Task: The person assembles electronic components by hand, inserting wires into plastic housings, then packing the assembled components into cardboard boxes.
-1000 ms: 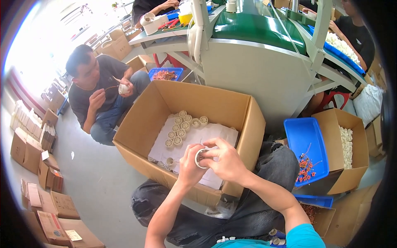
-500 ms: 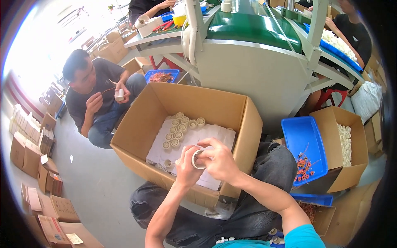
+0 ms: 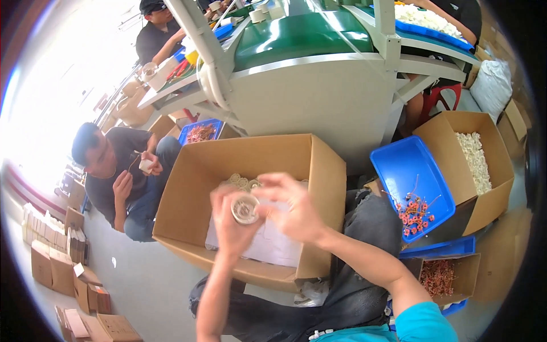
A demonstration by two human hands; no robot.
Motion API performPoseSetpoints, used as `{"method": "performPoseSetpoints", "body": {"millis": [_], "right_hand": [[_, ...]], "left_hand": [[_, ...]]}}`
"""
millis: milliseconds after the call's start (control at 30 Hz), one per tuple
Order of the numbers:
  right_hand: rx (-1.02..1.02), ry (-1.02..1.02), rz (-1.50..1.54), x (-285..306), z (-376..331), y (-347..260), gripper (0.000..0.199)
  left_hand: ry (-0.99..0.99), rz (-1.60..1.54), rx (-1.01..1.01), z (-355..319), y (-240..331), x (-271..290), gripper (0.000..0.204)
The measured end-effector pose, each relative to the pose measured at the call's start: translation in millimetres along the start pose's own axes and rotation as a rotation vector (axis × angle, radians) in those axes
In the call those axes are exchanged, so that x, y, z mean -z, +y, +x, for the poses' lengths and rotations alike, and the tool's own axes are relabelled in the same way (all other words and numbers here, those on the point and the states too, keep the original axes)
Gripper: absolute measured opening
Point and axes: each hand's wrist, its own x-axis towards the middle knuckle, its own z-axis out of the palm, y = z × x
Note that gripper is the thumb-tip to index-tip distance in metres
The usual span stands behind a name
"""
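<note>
My left hand [image 3: 231, 228] is closed around a white round plastic housing [image 3: 245, 209], a short cup shape. Its open end faces up, and thin parts that I cannot make out show inside. Close on its right side is my right hand [image 3: 293, 211], fingers apart and blurred by motion; whether a fingertip touches the rim I cannot tell. Both hands are over a large open cardboard box [image 3: 239, 149]. Inside the box, more white round housings [image 3: 238, 179] stand on a white sheet [image 3: 276, 245], partly hidden behind my hands.
To the right, a blue tray [image 3: 407, 171] holds red parts with wires, beside a carton [image 3: 450, 139] of small white pieces. A lower box [image 3: 464, 279] contains more red parts. A seated co-worker [image 3: 117, 171] is at left. Ahead stands a green-topped conveyor table [image 3: 307, 80].
My right hand has drawn back from the housing, its fingers now spread. The housing has turned so its open end shows more fully. The whole view has tilted and shifted.
</note>
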Motion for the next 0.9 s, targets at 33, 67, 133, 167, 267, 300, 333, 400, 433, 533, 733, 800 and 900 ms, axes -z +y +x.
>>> {"method": "performPoseSetpoints", "body": {"millis": [33, 67, 133, 167, 267, 300, 333, 400, 433, 533, 733, 800, 900], "right_hand": [[0.001, 0.009, -0.018, 16.5, 8.7, -3.1, 0.027], [-0.015, 0.182, 0.047, 30.0, 15.8, -4.6, 0.024], [-0.016, 0.439, 0.123, 40.6, 24.6, 6.1, 0.020], [-0.009, 0.447, 0.102, 46.4, 23.4, 9.5, 0.020], [-0.197, 0.427, 0.158, 42.7, 18.3, 23.3, 0.023], [-0.200, 0.426, 0.145, 39.9, 15.8, 22.9, 0.023], [-0.281, 0.372, 0.162, 35.8, 14.3, 22.7, 0.025], [-0.374, 0.333, 0.153, 33.4, 12.1, 27.6, 0.027], [-0.397, 0.303, 0.177, 30.3, 11.8, 28.8, 0.027], [-0.451, 0.237, 0.228, 32.0, 16.8, 27.4, 0.028], [-0.499, 0.238, 0.397, 53.0, 25.2, 23.2, 0.031], [-0.481, 0.267, 0.435, 56.6, 28.2, 21.1, 0.032], [-0.463, 0.273, 0.442, 53.6, 28.2, 27.1, 0.031]], "left_hand": [[0.033, 0.115, -0.121, 33.8, 8.4, -1.9, 0.048], [0.010, 0.081, -0.099, 59.0, 1.4, -5.1, 0.051], [0.044, -0.029, -0.053, 108.4, -4.8, -16.0, 0.058], [0.097, -0.138, -0.036, 135.4, -0.5, -29.5, 0.061], [0.139, -0.042, -0.099, 216.8, -9.8, -68.5, 0.063], [0.191, 0.074, -0.180, 245.4, -20.0, -82.8, 0.062], [0.210, 0.093, -0.195, 272.0, -31.6, -95.8, 0.060], [0.221, 0.082, -0.200, 312.2, -49.4, -126.1, 0.059], [0.228, 0.154, -0.195, 327.4, -57.6, -136.0, 0.059], [0.347, 0.303, -0.247, 364.1, -91.6, -161.8, 0.062], [0.119, 0.222, -0.124, 410.8, -118.4, -181.9, 0.083], [0.151, 0.371, -0.175, 407.8, -115.8, -172.7, 0.078], [0.071, -0.161, -0.366, 368.4, -99.2, -152.8, 0.075]]}}
